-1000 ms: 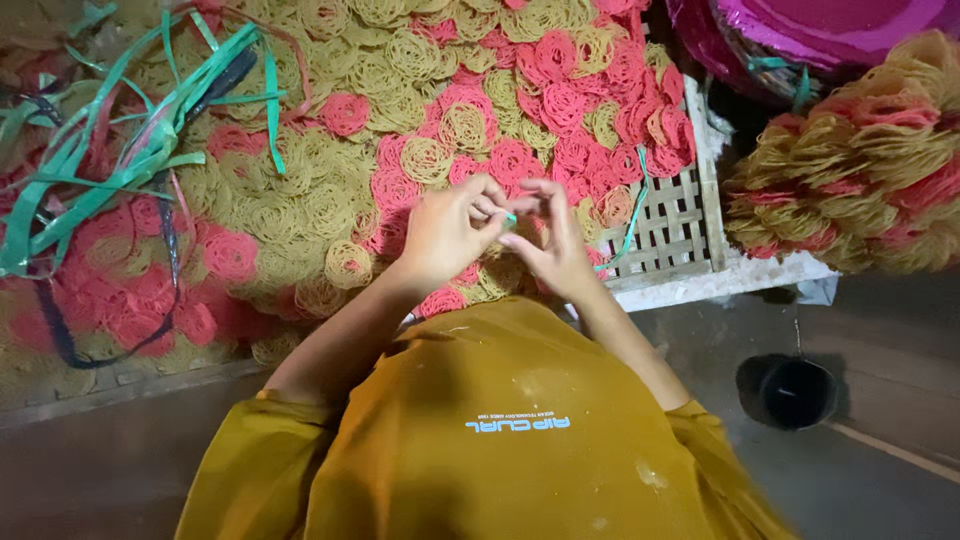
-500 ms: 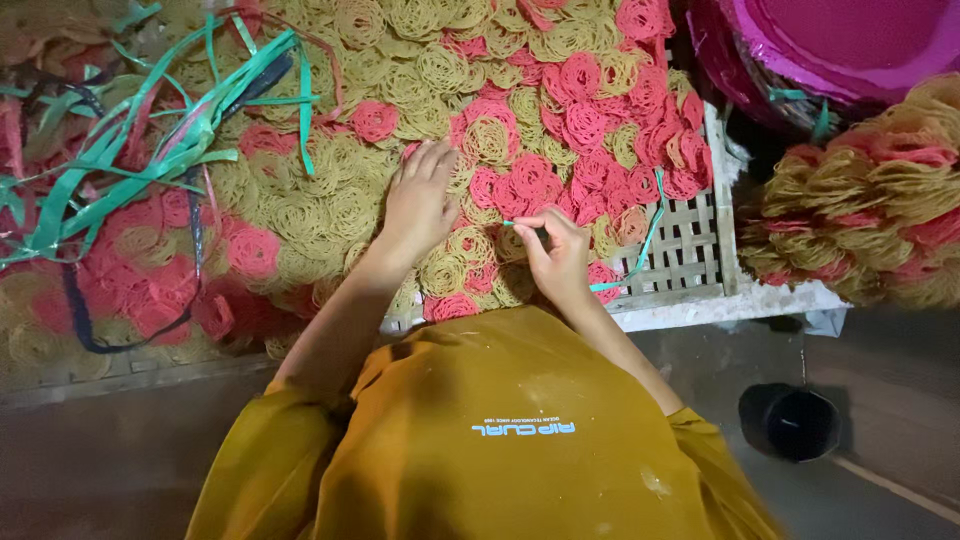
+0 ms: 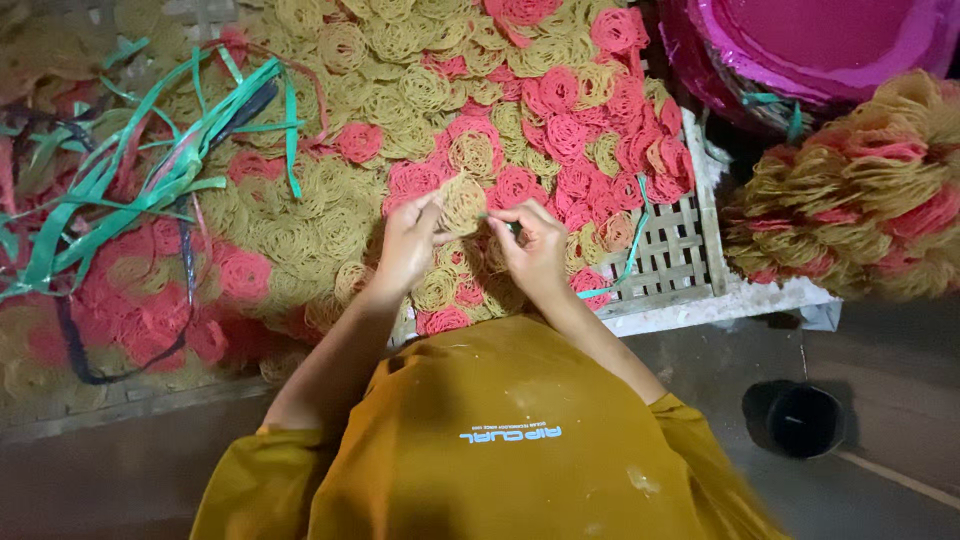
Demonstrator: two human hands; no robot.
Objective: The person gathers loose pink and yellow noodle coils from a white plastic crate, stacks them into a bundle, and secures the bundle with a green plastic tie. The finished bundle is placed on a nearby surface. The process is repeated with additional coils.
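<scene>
- Green straps [image 3: 150, 180] lie loose across the coils, well left of the tan coil [image 3: 462, 200], apparently kept within reach.
- Left hand [image 3: 408, 245] pinches the tan coil's left edge, fingers together, lifting it just above the tray [image 3: 680, 255].
- Right hand [image 3: 535, 245], fingers closed on a thin green strip [image 3: 500, 218], meets the coil's right edge.
- Pink basins [image 3: 800, 50] sit far right.
</scene>
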